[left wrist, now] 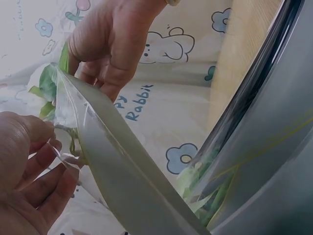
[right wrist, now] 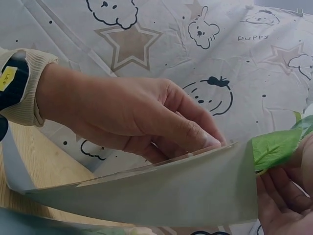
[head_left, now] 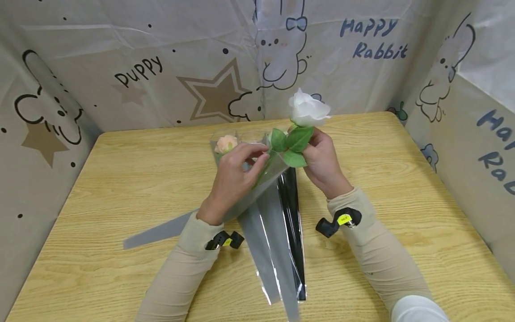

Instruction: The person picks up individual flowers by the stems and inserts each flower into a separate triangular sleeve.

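A white artificial rose (head_left: 309, 109) with green leaves (head_left: 298, 139) stands out of the top of a long flower sleeve (head_left: 261, 190), clear in front and grey behind. My right hand (head_left: 323, 162) holds the rose just below its bloom, the fingertips partly hidden by leaves. My left hand (head_left: 235, 174) pinches the clear film at the sleeve's open edge; the left wrist view shows this film (left wrist: 66, 159) between thumb and fingers. Held at a slant above the table, the sleeve runs down left behind my left wrist to its narrow grey end (head_left: 161, 230).
Several other wrapped flowers lie side by side under the held one, among them a peach rose (head_left: 226, 144) and a black-edged sleeve (head_left: 295, 232). They rest on a wooden table (head_left: 402, 201). A printed cloth (head_left: 161, 98) encloses the back and sides.
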A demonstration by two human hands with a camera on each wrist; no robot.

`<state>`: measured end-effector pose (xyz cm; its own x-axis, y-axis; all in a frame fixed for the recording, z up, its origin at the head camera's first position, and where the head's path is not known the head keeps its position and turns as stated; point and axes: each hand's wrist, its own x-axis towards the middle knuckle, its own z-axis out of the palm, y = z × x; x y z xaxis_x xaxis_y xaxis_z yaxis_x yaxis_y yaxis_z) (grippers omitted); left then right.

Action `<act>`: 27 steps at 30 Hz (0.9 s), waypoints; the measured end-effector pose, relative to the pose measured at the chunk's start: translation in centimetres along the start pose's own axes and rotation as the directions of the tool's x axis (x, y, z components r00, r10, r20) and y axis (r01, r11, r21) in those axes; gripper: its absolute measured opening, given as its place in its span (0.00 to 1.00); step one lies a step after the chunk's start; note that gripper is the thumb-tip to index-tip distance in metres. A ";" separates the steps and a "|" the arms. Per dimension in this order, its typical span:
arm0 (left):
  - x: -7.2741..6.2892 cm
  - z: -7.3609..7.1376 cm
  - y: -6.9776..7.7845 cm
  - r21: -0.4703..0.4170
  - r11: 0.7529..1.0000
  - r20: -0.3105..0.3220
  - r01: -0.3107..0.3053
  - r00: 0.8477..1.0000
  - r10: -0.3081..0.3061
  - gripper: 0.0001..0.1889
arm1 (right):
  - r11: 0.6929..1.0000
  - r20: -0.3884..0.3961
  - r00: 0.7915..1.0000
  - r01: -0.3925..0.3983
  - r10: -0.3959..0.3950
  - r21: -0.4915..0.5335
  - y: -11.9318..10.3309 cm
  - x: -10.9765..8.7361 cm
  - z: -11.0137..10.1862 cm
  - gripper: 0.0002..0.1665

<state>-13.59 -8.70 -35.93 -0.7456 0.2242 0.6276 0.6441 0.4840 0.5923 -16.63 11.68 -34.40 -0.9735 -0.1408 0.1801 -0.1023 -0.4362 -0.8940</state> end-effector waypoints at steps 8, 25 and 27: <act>0.1 -0.1 0.5 0.002 1.000 -0.013 0.014 1.000 -0.014 0.09 | 0.991 -0.004 1.000 -0.011 0.010 -0.134 0.0 0.0 -0.2 0.16; 0.1 0.0 1.0 -0.007 1.000 -0.052 -0.010 0.999 0.010 0.08 | 0.934 0.002 0.999 -0.043 0.046 -0.354 -1.3 0.0 -0.8 0.21; 0.1 -0.1 1.1 -0.007 1.000 -0.056 -0.015 0.998 0.015 0.08 | 0.926 -0.009 0.999 -0.047 0.046 -0.374 -1.4 -0.1 -0.8 0.22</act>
<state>-12.95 -8.21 -35.21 -0.7254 0.1835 0.6634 0.6564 0.4744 0.5865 -16.61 13.04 -33.49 -0.9791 -0.1524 0.1346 -0.1260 -0.0651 -0.9899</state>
